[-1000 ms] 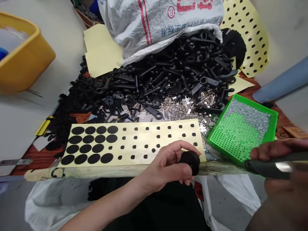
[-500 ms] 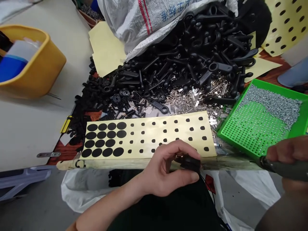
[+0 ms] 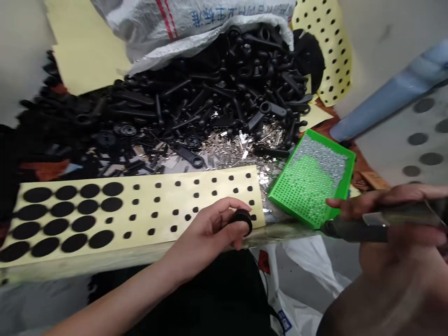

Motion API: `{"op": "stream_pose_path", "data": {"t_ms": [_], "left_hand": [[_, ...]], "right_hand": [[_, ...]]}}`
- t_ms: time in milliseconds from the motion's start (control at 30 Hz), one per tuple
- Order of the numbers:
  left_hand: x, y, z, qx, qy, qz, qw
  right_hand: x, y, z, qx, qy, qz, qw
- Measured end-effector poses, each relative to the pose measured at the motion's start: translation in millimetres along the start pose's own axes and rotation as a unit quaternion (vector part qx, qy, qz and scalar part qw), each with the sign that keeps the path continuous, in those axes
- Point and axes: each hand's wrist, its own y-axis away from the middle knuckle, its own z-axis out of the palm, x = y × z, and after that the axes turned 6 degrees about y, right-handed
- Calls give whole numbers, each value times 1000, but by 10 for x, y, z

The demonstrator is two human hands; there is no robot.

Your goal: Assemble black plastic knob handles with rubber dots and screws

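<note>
My left hand [image 3: 210, 231] is closed around a small round black part [image 3: 242, 219], held at the near edge of the table over the yellow sticker sheet [image 3: 140, 205]. That sheet carries large black oval pads on its left and small black dots on its right. My right hand [image 3: 381, 210] grips a grey handled tool [image 3: 353, 229] that lies level, its tip pointing left toward the green tray [image 3: 311, 182]. The two hands are apart.
A big heap of black plastic levers [image 3: 224, 93] spills from a white woven sack [image 3: 196, 23] at the back. Shiny metal clips [image 3: 238, 149] lie before it. The green perforated tray holds small screws [image 3: 325, 156]. More yellow dotted sheets [image 3: 325, 51] lie behind.
The view has swung right and the yellow tub has left the frame. My left hand turned the black part and lifted it slightly onto the sheet's edge. My right hand holds the tool closer to the tray.
</note>
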Motion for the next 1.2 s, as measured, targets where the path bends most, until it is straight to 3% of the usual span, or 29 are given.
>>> {"op": "stream_pose_path", "data": {"t_ms": [133,200,300,467,767,1200], "left_hand": [[-10,-98,31,-91,36,-63,993],[-30,-135,80,-106,33,-86,990],[-87,-200,185,-91,18,-111,990],[-218,-309,302,-50,59,-113,991],[-280,-312,301,4,70,-104,992],[-321,-326,374,51,35,-99,993]], "right_hand": [[51,-256,-170,20,9,-52,998],[110,-359,-186,51,11,-61,997],[216,-419,-138,76,-2,-58,995],[363,-339,-70,45,-37,-42,997],[421,-232,-73,34,-51,-2,998],[481,-179,-78,30,-59,-12,998]]}}
